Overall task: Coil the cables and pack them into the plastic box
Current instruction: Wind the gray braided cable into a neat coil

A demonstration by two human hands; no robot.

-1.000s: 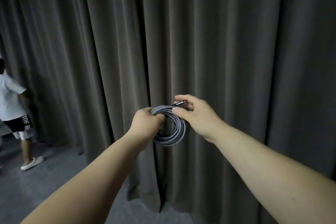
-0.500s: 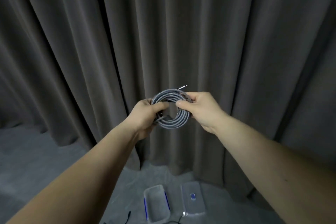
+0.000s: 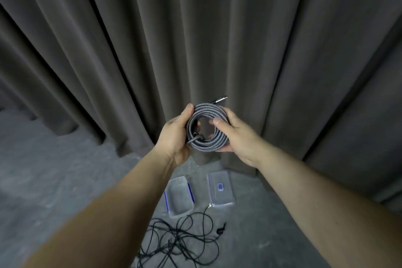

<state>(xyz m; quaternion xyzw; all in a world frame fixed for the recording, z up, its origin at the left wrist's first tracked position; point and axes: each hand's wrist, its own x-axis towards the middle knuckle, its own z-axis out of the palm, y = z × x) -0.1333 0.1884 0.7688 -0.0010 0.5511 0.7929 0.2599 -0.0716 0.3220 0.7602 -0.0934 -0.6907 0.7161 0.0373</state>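
Head view now lower: box (image 3: 179,199), lid (image 3: 221,189), loose cable (image 3: 180,241) newly visible.

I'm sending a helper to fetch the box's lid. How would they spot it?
Look at the grey floor at the foot of the dark curtain. Two clear plastic pieces lie side by side; the lid is the right one, flat with a small blue mark, unlike the deeper blue-edged box.

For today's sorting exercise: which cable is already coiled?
The grey braided cable held in both hands; the black cable lies tangled on the floor.
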